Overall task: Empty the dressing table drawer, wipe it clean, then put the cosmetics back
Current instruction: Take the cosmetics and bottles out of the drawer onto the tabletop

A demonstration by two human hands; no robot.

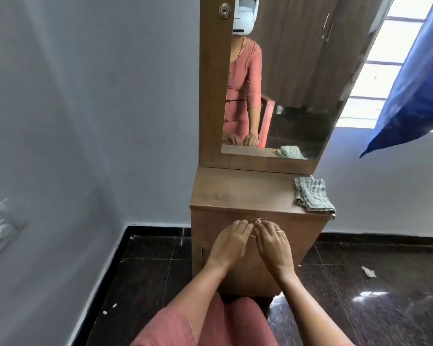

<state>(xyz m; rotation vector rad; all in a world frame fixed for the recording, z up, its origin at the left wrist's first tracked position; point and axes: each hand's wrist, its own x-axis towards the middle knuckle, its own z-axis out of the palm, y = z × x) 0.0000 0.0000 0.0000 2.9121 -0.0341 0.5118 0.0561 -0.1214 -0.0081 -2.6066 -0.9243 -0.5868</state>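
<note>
Brown wooden dressing-table drawer (205, 227), closed, set directly beneath the wooden counter (235, 193). The left hand (229, 242) and right hand (273, 245) lie side by side on the drawer front just below its round metal lock (257, 221). Their fingers bend over a metal handle (252, 236), of which only a sliver shows; whether they grip it cannot be told. A folded grey-green checked cloth (313, 194) rests on the counter's right edge, below the tall mirror (298, 83).
</note>
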